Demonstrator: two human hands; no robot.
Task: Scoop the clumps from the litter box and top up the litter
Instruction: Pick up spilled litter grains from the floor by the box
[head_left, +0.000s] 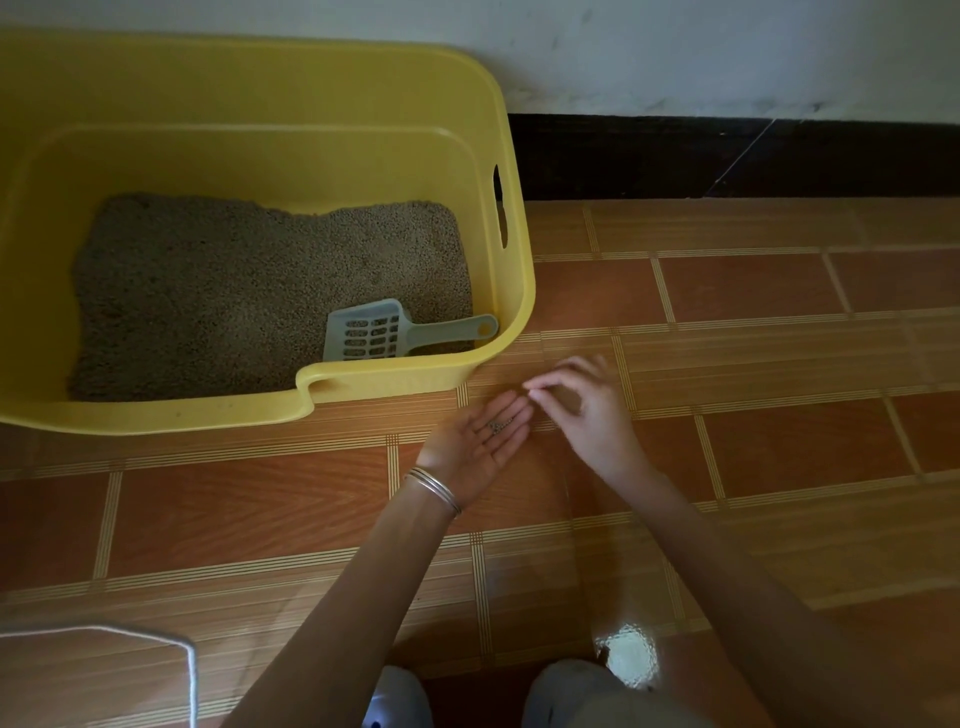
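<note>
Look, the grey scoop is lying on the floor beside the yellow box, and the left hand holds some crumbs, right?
Not quite. In the head view the grey scoop lies inside the yellow box, on the litter, not on the floor. The left hand does hold some crumbs.

Both bare forearms reach from the near edge toward the far side and converge near the middle. The left hand (475, 441) lies palm up, fingers straight and held close together, pointing far and to the right (the whole palm faces the camera). The right hand (584, 405) sits just beside it on the right, back upward and wrist bent. Its fingers are curled, with thumb and forefinger tips brought together just beside the left hand's fingertips; whether they pinch anything is too small to tell
</note>
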